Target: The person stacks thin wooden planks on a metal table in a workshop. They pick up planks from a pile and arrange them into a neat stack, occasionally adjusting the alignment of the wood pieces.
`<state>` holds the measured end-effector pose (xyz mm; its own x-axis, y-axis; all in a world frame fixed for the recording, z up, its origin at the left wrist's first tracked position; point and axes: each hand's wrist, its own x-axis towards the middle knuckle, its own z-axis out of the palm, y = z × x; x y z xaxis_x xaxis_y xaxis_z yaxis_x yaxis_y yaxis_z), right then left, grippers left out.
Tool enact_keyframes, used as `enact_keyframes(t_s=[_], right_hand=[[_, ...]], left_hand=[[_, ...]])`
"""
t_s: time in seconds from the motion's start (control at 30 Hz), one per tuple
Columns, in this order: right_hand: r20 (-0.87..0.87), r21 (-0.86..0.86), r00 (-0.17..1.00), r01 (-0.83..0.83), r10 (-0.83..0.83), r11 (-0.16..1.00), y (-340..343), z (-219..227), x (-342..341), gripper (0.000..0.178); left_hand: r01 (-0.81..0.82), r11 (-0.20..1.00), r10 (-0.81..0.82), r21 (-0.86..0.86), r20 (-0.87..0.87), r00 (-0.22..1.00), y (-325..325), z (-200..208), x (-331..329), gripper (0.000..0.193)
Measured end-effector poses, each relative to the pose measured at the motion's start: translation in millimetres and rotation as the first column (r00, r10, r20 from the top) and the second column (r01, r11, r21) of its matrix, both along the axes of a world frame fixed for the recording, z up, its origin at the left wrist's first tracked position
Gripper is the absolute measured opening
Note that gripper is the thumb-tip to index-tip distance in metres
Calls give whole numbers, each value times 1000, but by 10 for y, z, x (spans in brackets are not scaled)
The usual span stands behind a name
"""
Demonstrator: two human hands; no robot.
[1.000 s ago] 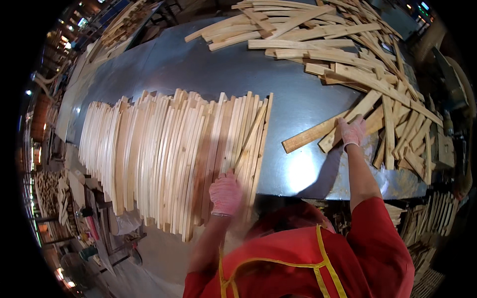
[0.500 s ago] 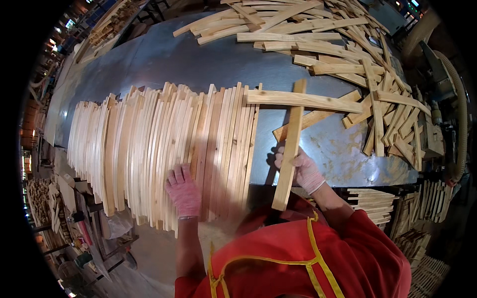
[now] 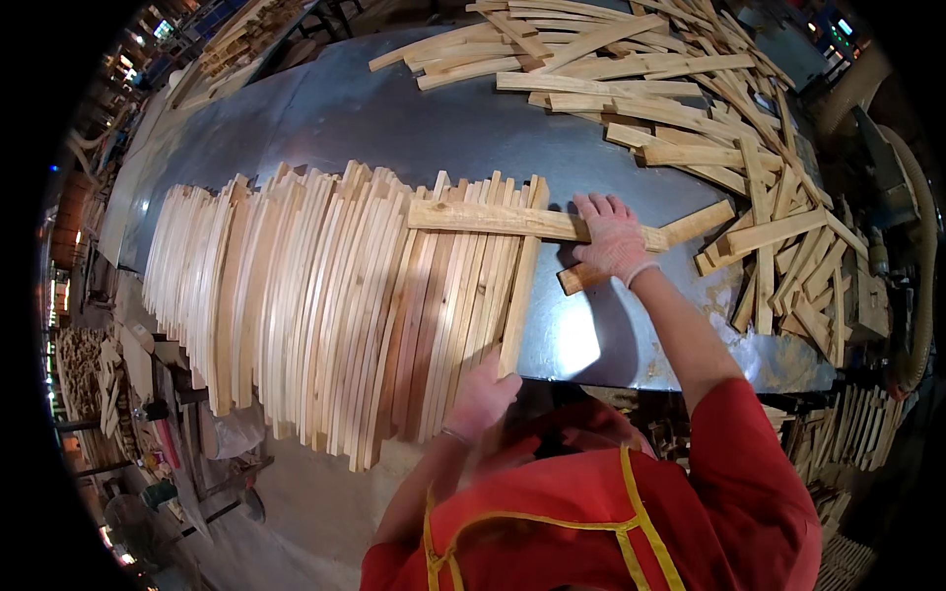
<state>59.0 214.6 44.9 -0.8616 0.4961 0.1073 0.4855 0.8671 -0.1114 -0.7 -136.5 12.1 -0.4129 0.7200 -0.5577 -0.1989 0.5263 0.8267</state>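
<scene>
A long row of pale wooden slats (image 3: 325, 295) lies side by side on a grey metal table (image 3: 414, 118). My left hand (image 3: 483, 394) presses against the near end of the rightmost slat (image 3: 520, 286) in that row. My right hand (image 3: 613, 236), in a light glove, lies flat on a slat (image 3: 493, 219) that rests crosswise over the row's far ends. Just under that hand a second slat (image 3: 690, 231) lies at an angle on the table.
A loose heap of slats (image 3: 690, 98) covers the table's far right. More stacked slats (image 3: 838, 433) stand below the table's right edge, and cut pieces (image 3: 99, 364) lie at the lower left. A hose (image 3: 916, 276) curves along the right rim.
The slat that my right hand carried upright now stands at the row's right edge with my left hand at its near end. My right hand has moved back onto the crosswise slat.
</scene>
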Motion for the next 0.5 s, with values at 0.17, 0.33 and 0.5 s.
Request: enact_keyframes(t_s=[0.17, 0.33, 0.5], right_hand=[[88, -518, 992, 123, -90, 847, 221, 167, 0, 65], [114, -818, 926, 292, -359, 495, -375, 56, 605, 60], [276, -796, 890, 423, -362, 432, -1351, -398, 779, 65]], left_hand=[[122, 988, -150, -90, -427, 892, 45, 437, -13, 61], [46, 970, -209, -240, -713, 669, -136, 628, -9, 69], [-26, 948, -278, -316, -869, 409, -283, 617, -140, 71]])
